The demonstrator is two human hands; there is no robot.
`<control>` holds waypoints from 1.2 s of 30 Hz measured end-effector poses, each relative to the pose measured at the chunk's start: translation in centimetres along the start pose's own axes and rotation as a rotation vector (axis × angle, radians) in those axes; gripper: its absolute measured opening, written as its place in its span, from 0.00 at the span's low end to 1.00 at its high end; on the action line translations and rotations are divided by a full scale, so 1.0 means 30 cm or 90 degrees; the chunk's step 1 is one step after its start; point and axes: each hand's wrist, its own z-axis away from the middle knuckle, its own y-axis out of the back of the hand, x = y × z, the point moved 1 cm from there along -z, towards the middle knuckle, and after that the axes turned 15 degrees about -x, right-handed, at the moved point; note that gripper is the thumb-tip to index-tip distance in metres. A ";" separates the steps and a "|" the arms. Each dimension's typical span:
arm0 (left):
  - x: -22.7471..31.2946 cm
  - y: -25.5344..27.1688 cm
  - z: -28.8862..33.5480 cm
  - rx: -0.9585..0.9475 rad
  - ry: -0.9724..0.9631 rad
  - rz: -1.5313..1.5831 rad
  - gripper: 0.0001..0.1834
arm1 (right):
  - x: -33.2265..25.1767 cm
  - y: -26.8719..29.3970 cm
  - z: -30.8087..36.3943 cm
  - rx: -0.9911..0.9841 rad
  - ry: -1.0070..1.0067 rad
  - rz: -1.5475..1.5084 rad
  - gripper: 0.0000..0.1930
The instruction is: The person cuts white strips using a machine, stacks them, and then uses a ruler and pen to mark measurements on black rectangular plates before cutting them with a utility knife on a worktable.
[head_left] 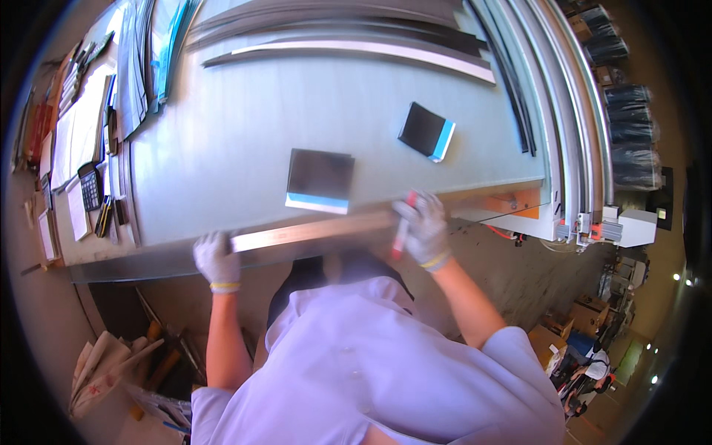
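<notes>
My left hand [216, 256], in a pale knitted glove with a yellow cuff, is closed on the left end of a long, flat, shiny straight bar [304, 233]. The bar lies along the near edge of the table. At its right end my right hand [426, 231], gloved the same way, grips a slim red-and-white tool [403, 231]; motion blur hides its exact kind. Just beyond the bar lies a dark square sheet stack [320, 174] with a white-and-blue edge. A second, smaller dark stack [426, 132] sits farther right, turned at an angle.
Long dark strips [341, 48] lie across the far side of the pale table [222, 141]. A calculator [90, 187], papers and pens crowd the left. Metal rails [578, 96] run along the right side. Rolled material [111, 363] stands at lower left, and cardboard boxes [589, 313] at lower right.
</notes>
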 end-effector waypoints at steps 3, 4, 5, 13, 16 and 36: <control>-0.192 -0.043 0.113 -0.023 0.299 0.049 0.07 | -0.155 -0.089 -0.238 0.098 -0.010 -0.034 0.25; -0.239 -0.063 0.153 0.012 0.357 0.061 0.12 | -0.197 -0.154 -0.308 0.109 0.041 -0.018 0.24; -0.314 -0.095 0.198 0.043 0.405 0.069 0.14 | -0.264 -0.197 -0.396 0.021 0.024 -0.090 0.23; -0.535 -0.163 0.051 -0.006 0.504 0.091 0.28 | -0.598 -0.298 -0.668 -0.203 0.036 -0.141 0.15; -0.393 -0.064 -0.052 -0.105 0.584 -0.082 0.31 | -0.480 -0.306 -0.523 -0.303 -0.037 -0.304 0.10; 0.673 -0.236 -0.266 -0.461 -0.271 -0.004 0.45 | -0.091 -0.389 0.320 -0.151 -0.587 -1.019 0.17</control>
